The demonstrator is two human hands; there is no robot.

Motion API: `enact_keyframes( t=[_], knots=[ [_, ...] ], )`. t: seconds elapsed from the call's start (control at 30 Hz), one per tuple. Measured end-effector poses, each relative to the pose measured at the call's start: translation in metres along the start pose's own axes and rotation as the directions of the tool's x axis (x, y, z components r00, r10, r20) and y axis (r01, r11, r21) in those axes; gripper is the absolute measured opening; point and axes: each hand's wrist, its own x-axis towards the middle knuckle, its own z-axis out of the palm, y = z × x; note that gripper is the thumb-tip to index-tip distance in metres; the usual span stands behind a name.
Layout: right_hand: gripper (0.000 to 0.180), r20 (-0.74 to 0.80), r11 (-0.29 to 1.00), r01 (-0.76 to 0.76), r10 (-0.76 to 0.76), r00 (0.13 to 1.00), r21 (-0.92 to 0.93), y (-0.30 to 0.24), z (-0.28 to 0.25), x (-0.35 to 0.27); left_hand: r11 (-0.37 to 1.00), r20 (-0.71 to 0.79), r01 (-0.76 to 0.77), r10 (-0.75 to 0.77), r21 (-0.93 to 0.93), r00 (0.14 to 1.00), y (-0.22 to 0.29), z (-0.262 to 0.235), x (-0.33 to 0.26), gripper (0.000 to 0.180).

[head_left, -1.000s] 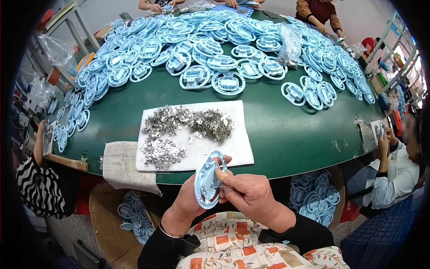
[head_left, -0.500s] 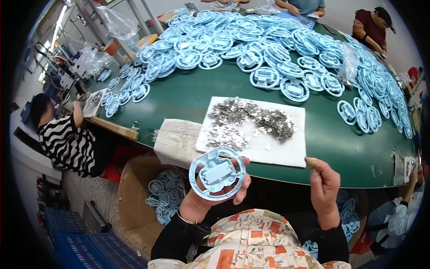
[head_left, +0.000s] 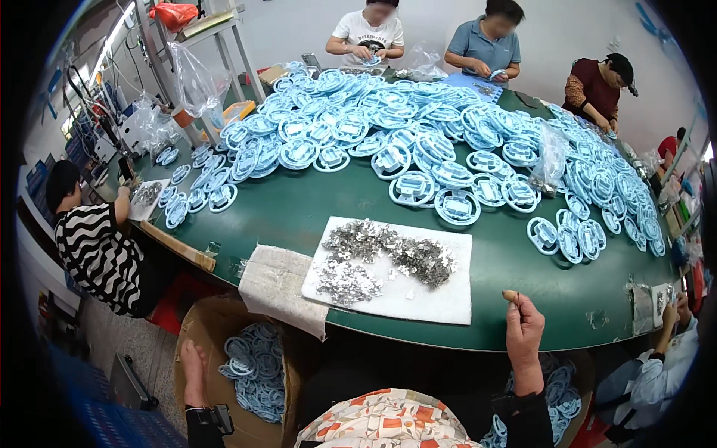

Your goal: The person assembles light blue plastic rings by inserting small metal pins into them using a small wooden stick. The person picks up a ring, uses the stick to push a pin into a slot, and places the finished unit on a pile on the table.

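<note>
My left hand (head_left: 194, 366) hangs at the lower left over a cardboard box (head_left: 196, 322), fingers stretched out, with nothing visible in it. Inside the box lie several light-blue oval plastic frames (head_left: 258, 373). My right hand (head_left: 525, 332) is raised at the table's near edge, right of a white pad (head_left: 448, 306). Its fingers are curled, and a tan covering sits on one fingertip; whatever they may hold is hidden. On the pad are loose piles of small silvery metal pieces (head_left: 426, 261).
A big heap of light-blue plastic frames (head_left: 358, 112) covers the back of the green table (head_left: 299, 201). Beside the pad lies a pale cloth-like sheet (head_left: 276, 284). Another box with frames (head_left: 560, 396) stands below right. Co-workers (head_left: 489, 41) sit around the table, one in stripes (head_left: 97, 246) at left.
The light-blue frame has left my left hand, which has moved down and left over the box and opened. My right hand stays near the table edge, curled. The view has tilted up.
</note>
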Motion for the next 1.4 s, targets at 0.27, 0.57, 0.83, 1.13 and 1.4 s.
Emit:
enact_keyframes(
  t=[0.27, 0.57, 0.83, 1.13, 1.4],
  knots=[
    [0.02, 0.023, 0.997, 0.017, -0.016, 1.0, -0.076, -0.001, 0.0, -0.004, 0.563, 0.379, -0.814, 0.792, -0.147, 0.479, 0.341, 0.228, -0.158, 0.023],
    [0.018, 0.013, 0.999, 0.009, -0.008, 1.0, -0.049, -0.006, 0.001, -0.003, 0.421, 0.716, -0.883, 0.551, 0.206, 0.429, 0.435, 0.474, -0.193, 0.076],
    [0.017, 0.002, 1.0, 0.013, -0.013, 1.0, -0.011, 0.0, -0.004, -0.002, 0.36, 0.701, -0.922, 0.62, 0.146, 0.353, 0.44, 0.493, -0.19, 0.079],
    [0.017, 0.017, 0.995, 0.06, -0.061, 0.998, 0.084, 0.0, -0.008, -0.004, 0.129, 0.586, -0.991, 0.806, -0.033, 0.085, 0.445, 0.406, -0.236, 0.088],
    [0.019, -0.002, 0.988, 0.051, -0.051, 0.999, 0.145, 0.011, -0.015, -0.005, -0.014, 0.493, -0.981, 0.863, -0.195, -0.111, 0.437, 0.351, -0.311, 0.092]
  ],
)
